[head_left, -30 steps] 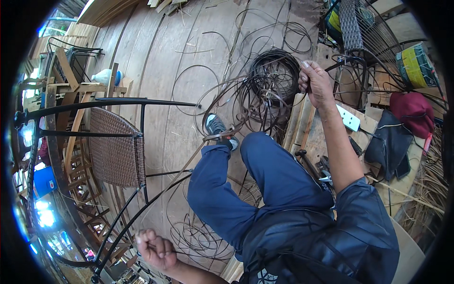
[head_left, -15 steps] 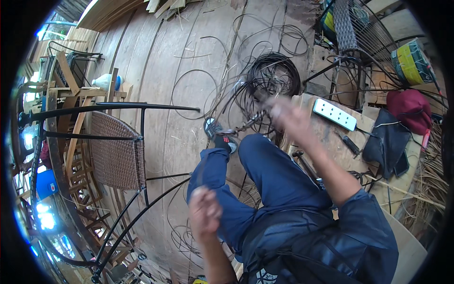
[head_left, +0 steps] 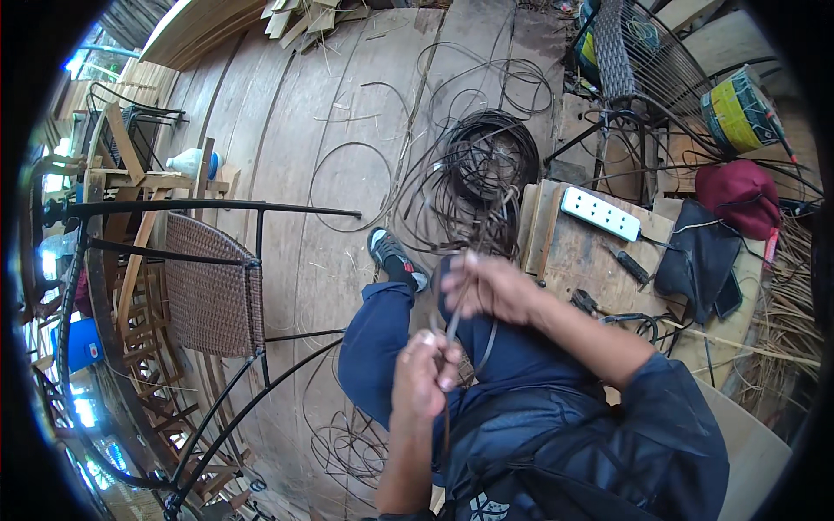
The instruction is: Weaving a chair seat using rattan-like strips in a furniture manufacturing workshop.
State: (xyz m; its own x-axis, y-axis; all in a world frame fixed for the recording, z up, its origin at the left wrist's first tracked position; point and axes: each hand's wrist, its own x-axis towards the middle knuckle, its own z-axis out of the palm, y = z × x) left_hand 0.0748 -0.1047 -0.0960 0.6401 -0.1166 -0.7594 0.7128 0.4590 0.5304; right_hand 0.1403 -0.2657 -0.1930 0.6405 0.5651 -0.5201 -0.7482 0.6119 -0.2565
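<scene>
A thin dark weaving strand [head_left: 453, 323] runs between my two hands above my lap, with another length hanging below. My left hand [head_left: 421, 375] pinches it between thumb and fingers. Just beyond and to the right, my right hand [head_left: 493, 291] closes on the strand too, its fingertips a little blurred. Beyond my knees a large coil of dark brown strands [head_left: 491, 152] lies on the floor, loose ends trailing toward me. To my left stands a chair frame of black metal rods with a woven brown panel [head_left: 213, 282].
On the wooden board at right lie a white power strip [head_left: 601, 214], a black-handled tool [head_left: 627, 263], a dark pouch [head_left: 691, 260] and a maroon cap [head_left: 738, 198]. A yellow-green roll [head_left: 738, 111] stands behind. Loose strand loops [head_left: 347, 447] lie on the floor at left.
My right hand has come back from near the coil toward my lap. My left hand has moved right, bringing the hands close together with the strand between them. The view has shifted slightly.
</scene>
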